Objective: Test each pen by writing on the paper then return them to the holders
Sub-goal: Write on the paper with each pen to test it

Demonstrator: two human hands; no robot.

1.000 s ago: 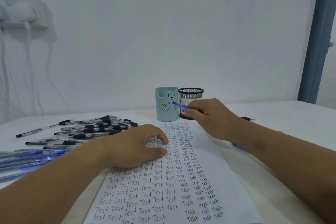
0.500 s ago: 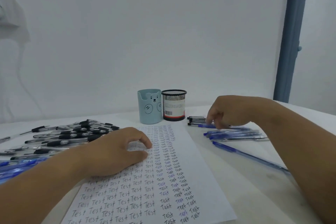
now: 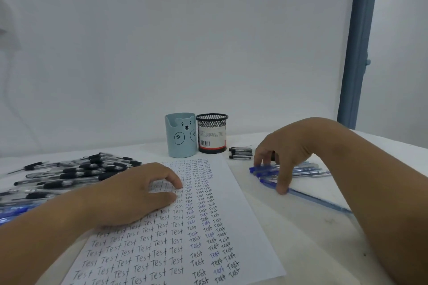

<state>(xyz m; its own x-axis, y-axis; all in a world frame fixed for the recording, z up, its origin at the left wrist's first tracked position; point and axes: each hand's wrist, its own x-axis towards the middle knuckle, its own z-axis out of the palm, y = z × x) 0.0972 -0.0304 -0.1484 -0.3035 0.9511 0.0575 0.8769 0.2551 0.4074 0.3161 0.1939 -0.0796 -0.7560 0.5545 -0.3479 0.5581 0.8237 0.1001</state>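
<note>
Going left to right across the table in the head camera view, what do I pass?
Pile of black pens → left hand resting on the paper → blue bear cup → black mesh holder → small black pens → right hand touching the blue pens.

The paper [image 3: 234,203] is matt white, covered with handwritten ink. Behind it, the bear cup [image 3: 180,136] looks like smooth matt plastic, pale blue. Just right of the cup, the mesh holder [image 3: 212,133] is black wire mesh with a paper label. Left of the paper, the black pens [image 3: 76,173] have clear glossy plastic barrels and dark grips. Right of the paper, the blue pens [image 3: 305,170] are translucent glossy plastic. The table [image 3: 301,238] is matt white.
</note>
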